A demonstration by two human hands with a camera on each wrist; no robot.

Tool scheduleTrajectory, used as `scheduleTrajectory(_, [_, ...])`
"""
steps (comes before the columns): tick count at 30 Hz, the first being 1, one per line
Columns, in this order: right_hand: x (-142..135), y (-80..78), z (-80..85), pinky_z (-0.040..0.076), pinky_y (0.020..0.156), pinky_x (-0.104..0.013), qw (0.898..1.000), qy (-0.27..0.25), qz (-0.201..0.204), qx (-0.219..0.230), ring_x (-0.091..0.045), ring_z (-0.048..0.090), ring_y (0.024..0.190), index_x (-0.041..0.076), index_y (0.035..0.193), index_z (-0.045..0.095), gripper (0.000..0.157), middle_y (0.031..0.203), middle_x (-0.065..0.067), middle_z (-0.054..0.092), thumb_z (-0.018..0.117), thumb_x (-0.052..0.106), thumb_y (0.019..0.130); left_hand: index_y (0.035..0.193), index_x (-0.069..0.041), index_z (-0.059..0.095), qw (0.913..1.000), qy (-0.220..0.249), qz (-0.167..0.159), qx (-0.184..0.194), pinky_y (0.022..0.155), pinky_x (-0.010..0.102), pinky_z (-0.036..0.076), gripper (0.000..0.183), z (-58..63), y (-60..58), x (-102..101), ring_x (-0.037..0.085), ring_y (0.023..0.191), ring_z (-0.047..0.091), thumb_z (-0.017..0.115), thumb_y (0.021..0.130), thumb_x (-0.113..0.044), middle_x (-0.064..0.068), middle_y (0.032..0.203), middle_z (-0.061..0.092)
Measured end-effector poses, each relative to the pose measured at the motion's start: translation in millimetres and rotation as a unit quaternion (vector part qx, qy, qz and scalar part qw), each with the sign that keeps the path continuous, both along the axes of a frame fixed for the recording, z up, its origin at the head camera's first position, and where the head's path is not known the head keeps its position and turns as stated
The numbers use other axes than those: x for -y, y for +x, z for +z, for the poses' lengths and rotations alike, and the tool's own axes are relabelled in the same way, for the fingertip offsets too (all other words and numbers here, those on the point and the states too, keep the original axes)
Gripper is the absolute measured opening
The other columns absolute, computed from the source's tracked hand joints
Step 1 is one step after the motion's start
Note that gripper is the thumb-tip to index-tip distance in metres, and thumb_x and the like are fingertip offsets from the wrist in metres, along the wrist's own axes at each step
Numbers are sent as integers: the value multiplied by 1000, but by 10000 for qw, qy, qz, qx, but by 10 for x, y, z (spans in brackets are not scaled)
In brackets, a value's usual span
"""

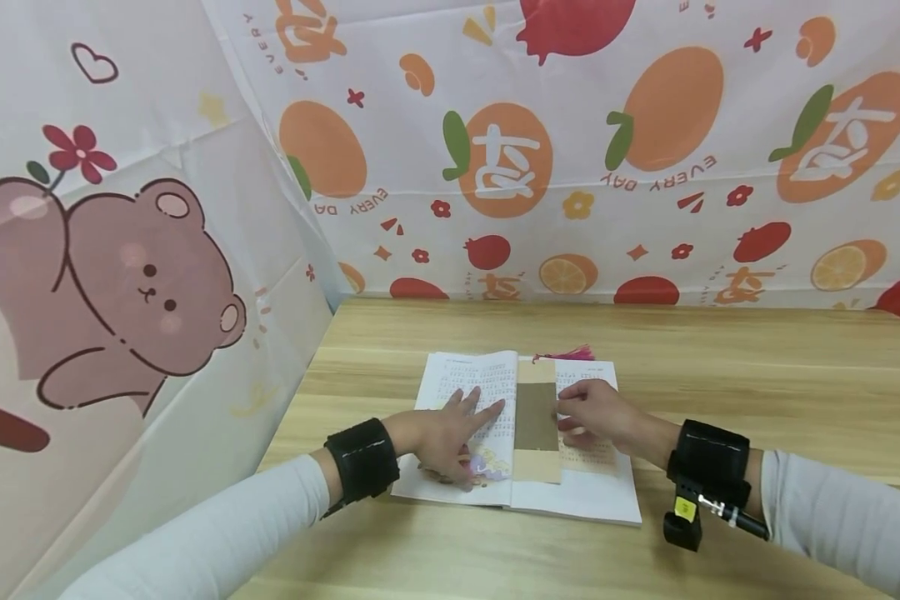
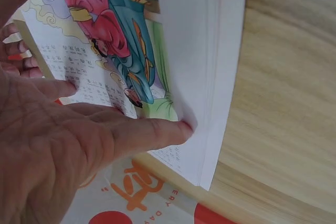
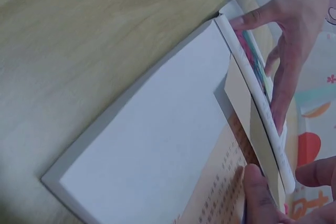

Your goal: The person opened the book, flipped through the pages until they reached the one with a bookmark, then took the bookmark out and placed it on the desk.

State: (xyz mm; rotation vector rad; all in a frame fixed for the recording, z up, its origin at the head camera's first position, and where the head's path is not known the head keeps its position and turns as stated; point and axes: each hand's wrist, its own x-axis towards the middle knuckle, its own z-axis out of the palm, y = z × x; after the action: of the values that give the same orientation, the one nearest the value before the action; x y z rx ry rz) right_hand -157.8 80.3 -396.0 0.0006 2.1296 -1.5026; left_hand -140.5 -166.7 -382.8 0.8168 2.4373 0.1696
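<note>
An open book (image 1: 577, 500) lies on the wooden table, with printed text and a coloured picture of robed figures (image 2: 115, 30) on its left page. Along the inner edge of the right page, beside the spine, lies a long tan bookmark (image 1: 536, 417) with a darker brown middle. A pink tassel (image 1: 570, 354) shows at its top end. My left hand (image 1: 446, 437) presses the left page flat, fingers spread. At the bookmark's right edge my right hand (image 1: 592, 412) pinches with thumb and fingers. The right wrist view shows the bookmark (image 3: 252, 114) tilted up from the page.
The wooden table top (image 1: 435, 550) extends around the book. Behind it hangs a fruit-printed cloth (image 1: 615, 225), and a bear-printed cloth (image 1: 142, 275) hangs at the left. Both wrists wear black bands; the right band (image 1: 711, 458) carries a small device.
</note>
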Motion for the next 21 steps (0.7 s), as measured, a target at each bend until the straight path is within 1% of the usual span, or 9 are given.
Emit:
scheduleTrajectory(5, [64,-8,-34,55,63,-29,9998,-148,-118,-107,-23,55,83,-8,114,46,33,105,-21,54,49,10,87,146,-21,1,10000,-31,23,32,100,62,26,107,-3,7,-12,41,131,0,73,69,-41,22,151,0])
scheduleTrajectory(9, [121,-14,-18,54,57,-27,9992,-108,-285,-256,-22,54,81,-7,113,46,30,102,-19,52,48,5,86,146,-22,1,10000,18,78,20,99,62,28,107,2,14,-19,40,132,0,73,69,-40,21,151,-1])
scheduleTrajectory(15, [195,-22,-16,54,53,-26,9982,24,-513,-308,-21,53,77,-6,111,47,30,96,-15,51,48,1,83,146,-24,2,9998,10,191,26,99,62,28,107,9,22,-24,39,132,0,74,68,-39,19,152,-1])
scheduleTrajectory(21, [210,-17,-61,54,49,-27,9975,90,-616,-340,-20,55,72,-5,106,48,27,91,-15,55,51,1,80,146,-23,3,9999,17,156,27,98,63,29,107,-4,37,-13,40,132,0,74,68,-40,20,151,1])
